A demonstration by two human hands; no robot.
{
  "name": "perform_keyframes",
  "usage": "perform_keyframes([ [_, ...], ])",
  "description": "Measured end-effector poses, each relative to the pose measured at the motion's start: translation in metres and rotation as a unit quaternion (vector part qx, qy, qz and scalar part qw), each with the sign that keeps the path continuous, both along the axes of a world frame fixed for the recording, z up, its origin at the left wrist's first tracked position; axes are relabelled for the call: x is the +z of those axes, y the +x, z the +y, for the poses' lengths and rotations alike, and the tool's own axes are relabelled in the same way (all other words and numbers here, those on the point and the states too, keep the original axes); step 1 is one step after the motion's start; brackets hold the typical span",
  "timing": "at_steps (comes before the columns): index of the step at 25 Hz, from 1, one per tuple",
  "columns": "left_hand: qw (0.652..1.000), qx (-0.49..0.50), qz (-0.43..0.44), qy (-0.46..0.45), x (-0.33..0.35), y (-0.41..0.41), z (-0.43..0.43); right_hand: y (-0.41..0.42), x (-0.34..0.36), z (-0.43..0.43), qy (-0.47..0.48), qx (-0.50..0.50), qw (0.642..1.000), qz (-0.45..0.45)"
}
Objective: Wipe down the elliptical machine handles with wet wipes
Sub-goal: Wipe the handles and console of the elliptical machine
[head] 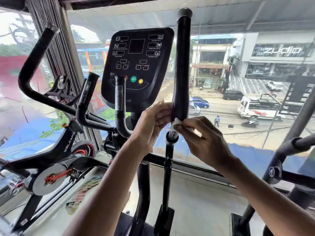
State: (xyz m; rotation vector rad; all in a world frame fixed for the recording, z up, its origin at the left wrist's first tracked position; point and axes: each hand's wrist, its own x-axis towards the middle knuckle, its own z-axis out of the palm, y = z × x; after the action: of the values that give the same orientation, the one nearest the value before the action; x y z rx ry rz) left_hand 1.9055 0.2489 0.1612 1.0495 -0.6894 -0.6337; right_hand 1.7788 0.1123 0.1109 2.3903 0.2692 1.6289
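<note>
Handle, the black upright grip right of centre in the frame, has a white wipe bunched against its bottom end, just above the metal post it sits on. The right hand reaches in from the lower right and pinches the wipe between thumb and forefinger, its other fingers bent close together behind. The left hand comes up from the bottom centre; its fingers lie together and curl onto the handle's lower left side, touching it just above the wipe. Whether they also catch the wipe cannot be told. The console stands just left of the handle, its screen dark. A second handle curves through the upper left. A bike sits at lower left, beside the window, which looks onto a street.
</note>
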Motion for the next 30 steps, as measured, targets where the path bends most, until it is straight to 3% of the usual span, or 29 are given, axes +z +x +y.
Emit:
perform_keyframes([
  [4,1.000,0.006,0.010,-0.010,0.002,-0.004,0.000,0.016,0.038,0.010,0.078,-0.005,0.993,-0.088],
  [9,1.000,0.009,0.014,-0.012,0.002,-0.007,0.003,0.010,0.028,0.012,0.011,0.003,1.000,0.008],
  [13,1.000,0.009,0.006,-0.004,0.004,-0.010,0.005,0.014,0.036,0.010,0.017,-0.027,0.999,-0.042],
  [21,0.999,0.035,-0.008,0.004,0.007,-0.017,0.003,0.019,-0.036,0.009,0.081,-0.027,0.995,-0.044],
  [26,0.997,0.062,-0.045,0.009,0.008,-0.023,-0.002,0.025,-0.025,0.031,0.139,-0.016,0.979,-0.150],
  [30,0.995,0.076,-0.063,0.023,0.006,-0.022,-0.005,0.039,-0.057,0.023,0.178,-0.040,0.976,-0.118],
])
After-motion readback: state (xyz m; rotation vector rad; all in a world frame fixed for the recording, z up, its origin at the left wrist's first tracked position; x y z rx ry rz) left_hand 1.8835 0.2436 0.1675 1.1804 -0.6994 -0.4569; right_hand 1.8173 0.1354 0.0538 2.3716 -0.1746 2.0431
